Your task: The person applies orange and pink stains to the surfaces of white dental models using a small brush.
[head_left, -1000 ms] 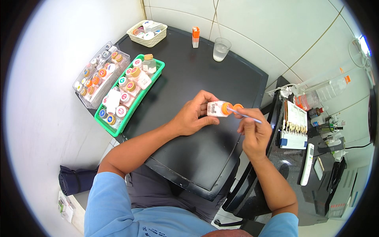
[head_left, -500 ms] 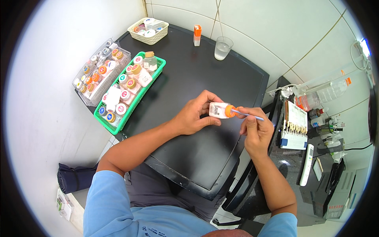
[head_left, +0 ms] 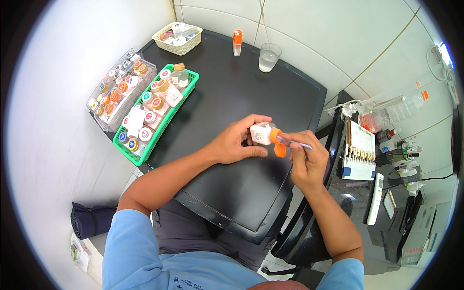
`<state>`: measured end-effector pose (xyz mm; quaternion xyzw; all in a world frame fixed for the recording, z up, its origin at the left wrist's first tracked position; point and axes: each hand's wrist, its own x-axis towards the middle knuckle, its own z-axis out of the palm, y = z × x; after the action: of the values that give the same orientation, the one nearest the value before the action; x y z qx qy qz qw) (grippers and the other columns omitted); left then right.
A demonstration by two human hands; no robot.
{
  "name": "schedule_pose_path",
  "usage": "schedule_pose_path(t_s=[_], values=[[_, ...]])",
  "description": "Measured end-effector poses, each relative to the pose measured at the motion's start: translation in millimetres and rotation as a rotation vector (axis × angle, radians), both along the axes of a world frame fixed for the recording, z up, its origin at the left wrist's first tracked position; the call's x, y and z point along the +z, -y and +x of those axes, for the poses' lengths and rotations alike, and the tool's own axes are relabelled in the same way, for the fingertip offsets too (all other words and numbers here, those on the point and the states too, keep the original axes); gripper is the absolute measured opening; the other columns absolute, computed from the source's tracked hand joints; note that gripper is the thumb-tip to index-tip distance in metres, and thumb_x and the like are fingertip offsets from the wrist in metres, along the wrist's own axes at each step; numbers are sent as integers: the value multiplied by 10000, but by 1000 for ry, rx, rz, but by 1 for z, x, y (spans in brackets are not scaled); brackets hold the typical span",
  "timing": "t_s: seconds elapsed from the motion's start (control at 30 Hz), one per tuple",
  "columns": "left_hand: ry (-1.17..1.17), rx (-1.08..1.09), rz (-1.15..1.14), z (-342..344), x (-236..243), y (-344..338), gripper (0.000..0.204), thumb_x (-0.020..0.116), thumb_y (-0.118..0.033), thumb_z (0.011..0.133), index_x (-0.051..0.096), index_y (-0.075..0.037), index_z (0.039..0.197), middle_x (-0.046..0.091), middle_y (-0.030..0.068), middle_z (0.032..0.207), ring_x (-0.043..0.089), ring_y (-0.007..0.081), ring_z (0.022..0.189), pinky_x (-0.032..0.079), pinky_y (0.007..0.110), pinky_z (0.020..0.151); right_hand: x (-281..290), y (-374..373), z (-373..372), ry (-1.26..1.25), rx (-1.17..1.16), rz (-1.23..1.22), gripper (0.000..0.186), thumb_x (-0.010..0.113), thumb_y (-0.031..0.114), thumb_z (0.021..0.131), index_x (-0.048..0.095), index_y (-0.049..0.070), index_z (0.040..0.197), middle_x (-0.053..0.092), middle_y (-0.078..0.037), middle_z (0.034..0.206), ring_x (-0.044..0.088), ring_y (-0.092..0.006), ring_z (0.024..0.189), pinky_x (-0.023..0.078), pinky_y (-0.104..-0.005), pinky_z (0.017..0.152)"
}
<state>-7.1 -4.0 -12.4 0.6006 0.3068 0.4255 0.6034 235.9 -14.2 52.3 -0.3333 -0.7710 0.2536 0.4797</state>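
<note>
My left hand grips a small clear bottle of pale pinkish-white contents, tilted with its mouth toward the right. Its orange flip-top cap hangs open on the near side. A thin pale-purple stick is pinched in my right hand; one end is at the bottle's mouth. Whether the tip is inside cannot be made out. Both hands are above the black table. To their left is a green basket packed with similar bottles with coloured lids.
A clear organizer with more small bottles stands beside the green basket. Farther back are a cream basket, an orange-and-white box and a glass of clear liquid. On the right counter lie a shade guide and a white remote.
The bottle's orange cap has flipped open and now hangs below the mouth. The right hand has shifted slightly left, with the stick still in it.
</note>
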Motion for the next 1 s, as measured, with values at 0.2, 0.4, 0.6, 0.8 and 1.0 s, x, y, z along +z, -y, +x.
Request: schedule_pose_path(t_s=[0.2, 0.4, 0.6, 0.8, 1.0], values=[[-65, 63, 73, 1, -6, -1, 691, 827, -15, 1007, 475, -25, 1601, 663, 89, 1410, 654, 164, 1295, 556, 346, 1103, 0, 3, 0, 43, -1, -39, 134, 722, 89, 1097, 801, -7, 1147, 771, -128, 959, 708, -186, 775, 529, -292, 673], [-65, 38, 92, 0, -8, -3, 667, 819, -21, 1018, 486, -18, 1595, 657, 90, 1419, 659, 163, 1312, 555, 353, 1126, 1, 7, -2, -57, -12, -106, 152, 681, 93, 1121, 796, -2, 1148, 743, -113, 934, 652, -156, 692, 496, -281, 621], [-79, 53, 120, 1, -6, -4, 682, 852, -42, 995, 521, -11, 1590, 654, 85, 1416, 662, 167, 1321, 560, 354, 1134, 1, 4, 0, -66, 3, 60, 181, 661, 116, 1138, 792, -6, 1156, 725, -87, 928, 628, -117, 634, 483, -258, 572], [-60, 89, 182, 3, -5, -4, 711, 887, -46, 965, 506, -14, 1565, 643, 93, 1411, 669, 202, 1332, 583, 391, 1142, -5, 2, 3, -77, 8, -22, 210, 634, 121, 1153, 782, -27, 1149, 716, -100, 932, 620, -112, 634, 478, -260, 563], [9, 40, 49, 0, -4, -3, 650, 891, -36, 965, 458, -41, 1450, 628, 118, 1409, 683, 209, 1308, 600, 418, 1119, -5, 3, 4, -191, -13, 11, 219, 626, 127, 1157, 781, -27, 1152, 717, -104, 965, 617, -108, 647, 487, -261, 571]])
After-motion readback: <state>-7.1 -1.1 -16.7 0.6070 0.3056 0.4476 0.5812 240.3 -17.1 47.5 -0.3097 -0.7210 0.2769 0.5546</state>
